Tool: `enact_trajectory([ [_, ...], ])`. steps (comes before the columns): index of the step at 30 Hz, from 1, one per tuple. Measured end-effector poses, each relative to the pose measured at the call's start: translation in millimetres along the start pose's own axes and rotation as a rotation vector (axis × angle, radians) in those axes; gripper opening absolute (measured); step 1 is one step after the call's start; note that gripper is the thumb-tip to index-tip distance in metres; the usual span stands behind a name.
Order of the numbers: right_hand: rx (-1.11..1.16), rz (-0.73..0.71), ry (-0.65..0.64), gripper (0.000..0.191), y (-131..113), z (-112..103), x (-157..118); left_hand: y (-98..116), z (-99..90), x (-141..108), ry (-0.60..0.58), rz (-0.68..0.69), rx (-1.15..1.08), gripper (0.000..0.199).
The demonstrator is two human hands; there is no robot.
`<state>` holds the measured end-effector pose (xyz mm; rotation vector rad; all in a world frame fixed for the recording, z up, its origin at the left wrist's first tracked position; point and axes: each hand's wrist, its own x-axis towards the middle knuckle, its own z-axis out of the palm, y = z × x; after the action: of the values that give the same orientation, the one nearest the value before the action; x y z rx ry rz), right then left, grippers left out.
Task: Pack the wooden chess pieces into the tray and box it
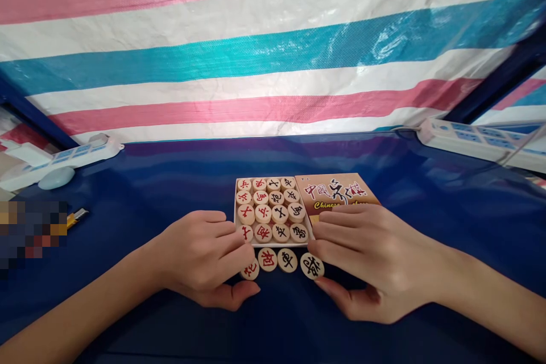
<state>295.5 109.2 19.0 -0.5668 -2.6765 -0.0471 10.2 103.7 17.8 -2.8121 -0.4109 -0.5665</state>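
Observation:
An open white box [273, 245] holds several round wooden Chinese chess pieces in rows, red characters on the left and black on the right. Along its near side lie a red-marked piece [267, 260] and a black-marked piece [287, 260] on the table. My left hand [209, 259] has its forefinger and thumb at opposite edges of another red-marked piece [250, 269], partly covered by the fingers. Between the thumb and forefinger of my right hand [375, 259] is a larger black-marked piece [313, 266]. That hand also covers part of the brown printed box lid [336, 187].
The table [170, 182] is dark blue and glossy. White power strips stand at the back left [81, 153] and back right [478, 139]. A pale mouse-shaped object [56, 178] and a yellow cutter [77, 218] lie at left. Striped sheeting [256, 68] hangs behind.

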Motion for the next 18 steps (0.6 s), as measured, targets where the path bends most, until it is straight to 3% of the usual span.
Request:
enact_trajectory([
  [4, -0.004, -0.119, -0.157, 0.019, -3.2, 3.4, 2.6, 0.4, 4.5, -1.1, -0.027, 0.01, 0.013, 0.029],
  [18, -0.113, -0.167, -0.115, 0.022, -2.8, 8.6, 0.6, 0.1, 4.2, -1.9, -0.015, 0.047, 0.096, 0.038],
])
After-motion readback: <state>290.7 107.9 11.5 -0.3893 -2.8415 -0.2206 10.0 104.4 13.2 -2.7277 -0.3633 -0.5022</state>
